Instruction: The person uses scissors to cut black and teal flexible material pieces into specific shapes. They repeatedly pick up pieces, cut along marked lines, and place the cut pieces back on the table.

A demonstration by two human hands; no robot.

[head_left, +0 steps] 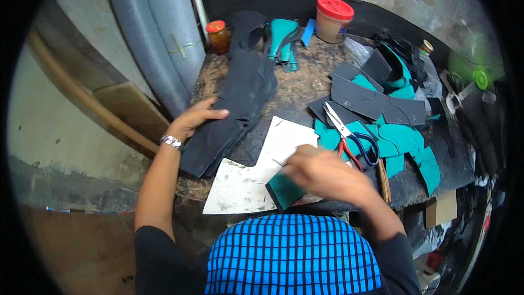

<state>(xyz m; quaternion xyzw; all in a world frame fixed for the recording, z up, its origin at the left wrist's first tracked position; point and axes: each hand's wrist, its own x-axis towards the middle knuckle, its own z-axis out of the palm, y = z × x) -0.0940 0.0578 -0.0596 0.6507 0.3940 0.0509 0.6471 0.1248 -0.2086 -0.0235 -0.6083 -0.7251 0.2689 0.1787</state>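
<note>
Red-handled scissors [349, 136], red-lid tub [333, 19], small amber jar [218, 36], grey foam rolls [155, 33], cardboard box [441, 208]

Those matt black sheets [234, 104] are looking leathery, the scissors [349, 136] are showing shiny metal blades, and the worktop [305, 76] is looking rough.

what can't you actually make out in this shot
Head view only:
- Right hand: motion-blurred, so its grip on the teal piece is unclear; the piece's far end is hidden under the hand.
- Dark stack under the left hand: the number of layers is too fine to count.
- White board: its near edge is hidden by the blue-checked cap.
- Scissors: the lower handle is partly hidden by the right hand.
- Right table edge: clutter lost in fisheye rim darkness.
</note>
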